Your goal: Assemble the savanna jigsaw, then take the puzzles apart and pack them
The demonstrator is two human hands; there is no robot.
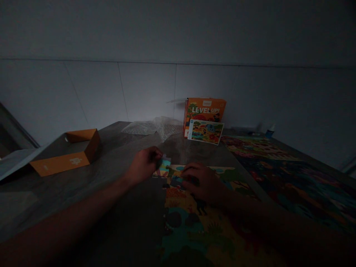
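A partly joined jigsaw puzzle (189, 222) with animals on yellow and teal ground lies in front of me on the dark table. At its far left corner, my left hand (146, 163) pinches a light blue puzzle piece (166, 162) between thumb and fingers. My right hand (201, 181) rests over the puzzle's upper part, its fingers bent and touching the pieces near the top edge. Whether those fingers grip a piece is hard to see in the dim light.
An orange box (205, 107) stands at the back with a picture card (206, 131) leaning on it. Beside it lies crumpled bubble wrap (155, 127). An open orange box tray (62, 161) sits left. Another colourful puzzle (289, 178) covers the right side, with a small bottle (270, 131) behind.
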